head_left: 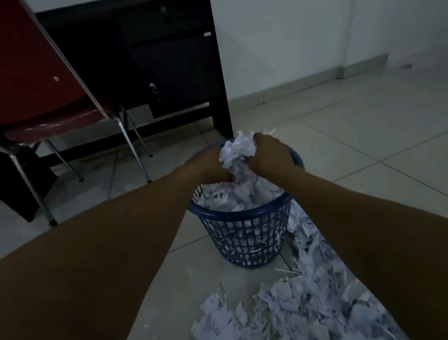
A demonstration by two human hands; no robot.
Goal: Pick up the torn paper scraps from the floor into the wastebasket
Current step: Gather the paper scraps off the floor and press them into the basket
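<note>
A blue mesh wastebasket (242, 242) stands on the tiled floor, filled to the rim with white torn paper. Above its opening, my left hand (209, 166) and my right hand (268, 152) press together on a bunch of paper scraps (237, 153), which trails down into the basket. A wide pile of torn scraps (296, 313) covers the floor in front of and to the right of the basket, partly hidden by my right forearm.
A red chair (42, 100) with chrome legs stands at the left. A dark wooden desk (177, 69) with a locked cabinet door is behind the basket. White wall and bare tiles (370, 137) lie to the right.
</note>
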